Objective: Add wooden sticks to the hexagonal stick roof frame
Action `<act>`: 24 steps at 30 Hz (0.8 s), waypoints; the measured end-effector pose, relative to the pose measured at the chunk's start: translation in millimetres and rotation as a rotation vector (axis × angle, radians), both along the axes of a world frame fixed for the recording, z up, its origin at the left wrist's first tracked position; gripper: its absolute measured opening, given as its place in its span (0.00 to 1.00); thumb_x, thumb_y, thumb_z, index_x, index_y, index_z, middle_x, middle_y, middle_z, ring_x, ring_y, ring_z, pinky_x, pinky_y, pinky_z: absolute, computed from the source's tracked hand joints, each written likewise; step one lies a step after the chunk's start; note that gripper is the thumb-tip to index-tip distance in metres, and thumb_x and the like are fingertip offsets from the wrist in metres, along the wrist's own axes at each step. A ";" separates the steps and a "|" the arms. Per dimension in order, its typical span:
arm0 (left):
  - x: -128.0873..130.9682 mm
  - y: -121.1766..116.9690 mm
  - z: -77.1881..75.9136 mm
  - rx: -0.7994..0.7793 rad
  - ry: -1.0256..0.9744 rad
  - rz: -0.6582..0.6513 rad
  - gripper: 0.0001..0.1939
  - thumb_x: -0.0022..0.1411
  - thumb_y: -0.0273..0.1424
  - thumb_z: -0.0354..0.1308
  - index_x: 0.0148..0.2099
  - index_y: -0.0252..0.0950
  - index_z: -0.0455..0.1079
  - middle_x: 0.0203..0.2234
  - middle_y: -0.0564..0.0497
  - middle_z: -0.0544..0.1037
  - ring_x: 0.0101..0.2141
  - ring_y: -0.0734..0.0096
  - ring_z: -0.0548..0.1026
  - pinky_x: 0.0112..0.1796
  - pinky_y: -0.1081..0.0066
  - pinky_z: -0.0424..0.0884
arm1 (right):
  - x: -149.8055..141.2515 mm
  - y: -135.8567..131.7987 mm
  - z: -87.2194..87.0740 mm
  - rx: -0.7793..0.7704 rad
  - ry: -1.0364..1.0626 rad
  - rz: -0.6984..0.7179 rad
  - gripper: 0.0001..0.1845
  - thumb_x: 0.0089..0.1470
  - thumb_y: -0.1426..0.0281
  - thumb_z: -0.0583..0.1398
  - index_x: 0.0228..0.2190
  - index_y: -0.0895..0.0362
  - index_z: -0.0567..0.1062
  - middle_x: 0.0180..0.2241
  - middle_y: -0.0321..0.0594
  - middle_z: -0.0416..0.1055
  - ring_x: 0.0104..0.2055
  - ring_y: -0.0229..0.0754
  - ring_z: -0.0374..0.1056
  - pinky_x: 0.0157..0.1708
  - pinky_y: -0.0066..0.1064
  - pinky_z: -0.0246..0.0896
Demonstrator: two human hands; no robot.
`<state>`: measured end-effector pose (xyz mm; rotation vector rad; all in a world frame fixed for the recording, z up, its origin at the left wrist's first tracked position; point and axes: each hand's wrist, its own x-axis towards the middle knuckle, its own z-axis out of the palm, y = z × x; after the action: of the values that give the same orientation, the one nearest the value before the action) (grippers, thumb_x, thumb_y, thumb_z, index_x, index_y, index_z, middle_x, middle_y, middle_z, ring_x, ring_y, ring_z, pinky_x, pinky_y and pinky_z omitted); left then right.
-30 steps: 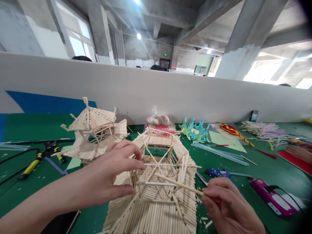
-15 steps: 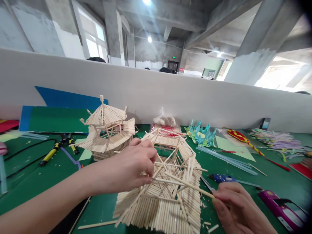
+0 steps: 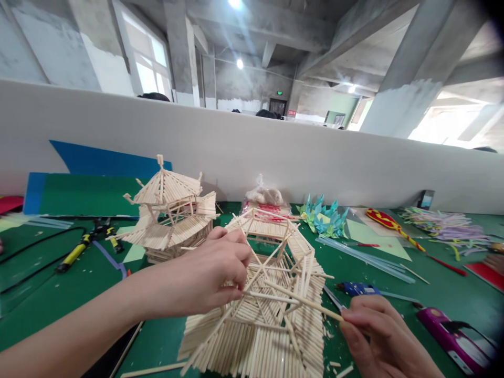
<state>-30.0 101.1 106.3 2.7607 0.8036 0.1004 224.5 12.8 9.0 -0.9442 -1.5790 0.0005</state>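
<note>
A half-built pavilion model [image 3: 252,344] of pale wooden sticks stands on the green table before me, its upper frame open. My left hand [image 3: 220,268] has its fingers closed on the left side of that frame; the fingertips are partly hidden. Between thumb and forefinger, my right hand [image 3: 378,336] pinches the near end of a thin wooden stick [image 3: 305,301]. The stick slants up and left across the frame; whether its far end touches is hard to tell. A scissors blade [image 3: 333,298] lies beside the right hand.
Behind left stands a roofed stick pavilion [image 3: 169,205]. Blue [image 3: 358,288] and purple [image 3: 452,336] glue guns lie at right, with clear glue sticks [image 3: 366,260] behind. A turquoise paper ornament [image 3: 325,216] sits near the white partition [image 3: 354,163]. Yellow-handled pliers [image 3: 74,252] lie at left.
The view has shifted slightly, so the table things sit a little further left. Both hands keep almost the same pose, the right still holding the stick.
</note>
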 end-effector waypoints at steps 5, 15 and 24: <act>-1.2 -0.2 -2.7 0.006 -0.033 0.008 0.07 0.59 0.26 0.56 0.29 0.41 0.73 0.27 0.56 0.72 0.37 0.67 0.64 0.46 0.63 0.51 | -3.6 0.2 2.2 -0.011 0.032 -0.004 0.08 0.47 0.79 0.61 0.31 0.56 0.74 0.27 0.38 0.66 0.26 0.35 0.67 0.18 0.20 0.62; -0.4 0.5 -1.5 -0.004 -0.053 -0.001 0.08 0.58 0.24 0.56 0.28 0.39 0.71 0.26 0.56 0.72 0.38 0.68 0.64 0.47 0.62 0.51 | -3.6 2.3 3.8 -0.061 -0.063 0.044 0.06 0.47 0.77 0.62 0.30 0.56 0.73 0.26 0.39 0.67 0.23 0.36 0.68 0.16 0.21 0.63; -0.8 2.5 -4.2 -0.006 -0.019 -0.010 0.09 0.60 0.27 0.55 0.26 0.38 0.67 0.27 0.57 0.70 0.39 0.69 0.64 0.45 0.62 0.51 | -15.1 8.6 3.7 -0.075 -0.118 0.096 0.05 0.48 0.76 0.62 0.30 0.56 0.72 0.25 0.37 0.67 0.22 0.35 0.68 0.18 0.21 0.65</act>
<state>-30.9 103.6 102.2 2.7533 0.7838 0.1217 209.4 21.4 12.7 -0.9402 -1.7421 0.0727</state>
